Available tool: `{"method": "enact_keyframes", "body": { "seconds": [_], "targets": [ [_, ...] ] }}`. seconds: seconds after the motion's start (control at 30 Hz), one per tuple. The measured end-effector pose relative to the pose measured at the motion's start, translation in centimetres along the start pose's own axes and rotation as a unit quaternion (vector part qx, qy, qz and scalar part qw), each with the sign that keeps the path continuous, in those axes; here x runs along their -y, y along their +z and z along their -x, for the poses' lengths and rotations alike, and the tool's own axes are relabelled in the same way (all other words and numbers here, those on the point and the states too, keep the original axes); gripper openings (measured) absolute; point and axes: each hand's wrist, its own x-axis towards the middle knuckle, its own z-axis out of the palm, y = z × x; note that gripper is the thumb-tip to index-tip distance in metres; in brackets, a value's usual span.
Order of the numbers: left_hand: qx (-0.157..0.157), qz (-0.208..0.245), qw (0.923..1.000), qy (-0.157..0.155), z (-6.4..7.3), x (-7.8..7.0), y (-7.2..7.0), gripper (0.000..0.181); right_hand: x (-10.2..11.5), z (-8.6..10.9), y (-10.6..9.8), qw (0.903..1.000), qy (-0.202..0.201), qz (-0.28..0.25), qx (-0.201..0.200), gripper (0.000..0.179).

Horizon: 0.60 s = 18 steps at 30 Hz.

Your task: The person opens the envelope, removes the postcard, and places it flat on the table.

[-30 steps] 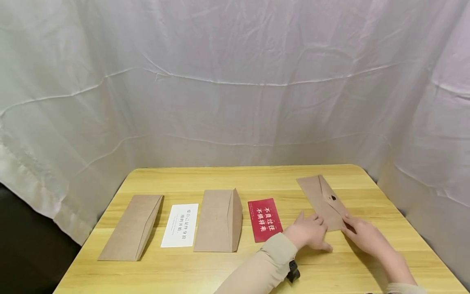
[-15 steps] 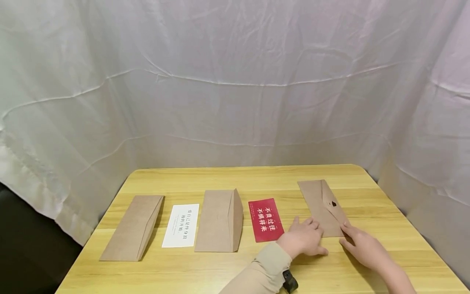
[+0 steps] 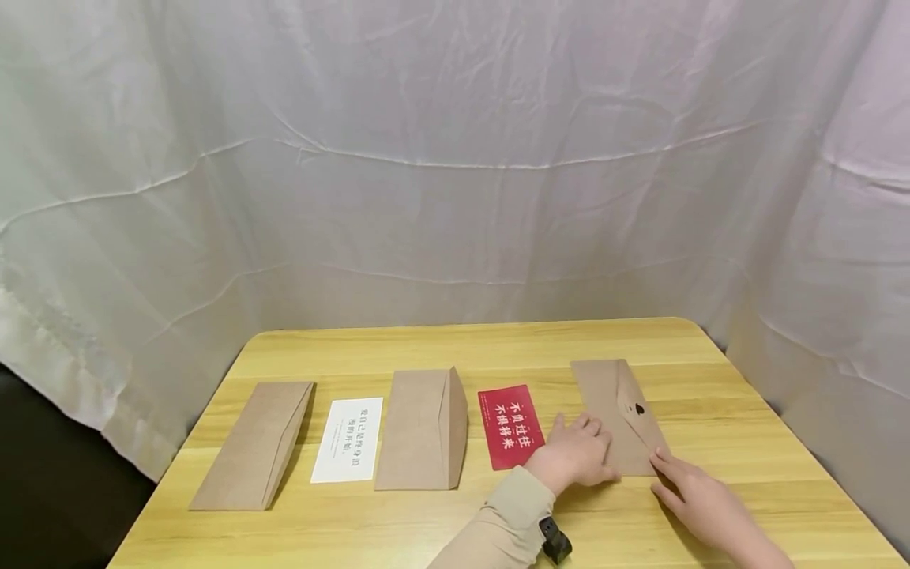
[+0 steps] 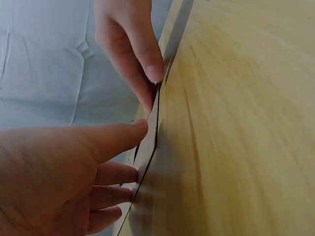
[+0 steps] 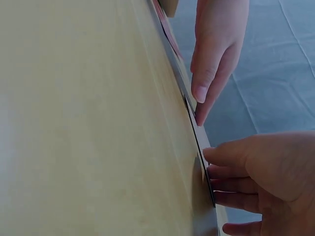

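A brown kraft envelope [image 3: 604, 407] lies at the right of the table, its flap and a small black mark facing up. My left hand [image 3: 574, 454] rests along its left side near the front, fingers extended and spread, thumb by the front edge. At the front right corner my right hand [image 3: 704, 499] pinches the envelope between thumb and index finger. In the left wrist view the envelope [image 4: 148, 142] appears nearly edge-on between both hands. A red card [image 3: 510, 427] with white characters lies just left of my left hand.
Another brown envelope [image 3: 412, 431] stands with its flap lifted, left of the red card. Farther left come a white printed card [image 3: 348, 438] and a third brown envelope [image 3: 249, 446]. A pale curtain [image 3: 455, 221] hangs behind the wooden table [image 3: 355, 348].
The right-hand envelope has slid toward the front edge and turned straighter. Both hands have moved nearer with it, the left also slightly leftward. The cards and other envelopes have stayed put.
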Motion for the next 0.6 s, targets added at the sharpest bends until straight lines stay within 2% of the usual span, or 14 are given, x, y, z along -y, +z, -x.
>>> {"method": "enact_keyframes", "body": {
  "seconds": [0.17, 0.37, 0.6],
  "targets": [
    [-0.004, 0.001, 0.9999, -0.011, 0.0, 0.5, 0.2, 0.064, 0.5, 0.8, 0.3, 0.9999, -0.01, -0.001, 0.002, 0.044],
    [-0.008, 0.01, 0.9995, -0.029, 0.3, 1.0, 0.2, 0.074, 1.4, 1.4, 0.3, 0.9995, -0.009, -0.002, 0.031, 0.046],
    [-0.001, 0.005, 0.9997, -0.025, 0.7, 1.3, 0.0, 0.082, 2.2, 1.5, 0.0, 0.9996, 0.002, 0.0, 0.03, 0.045]
  ]
}}
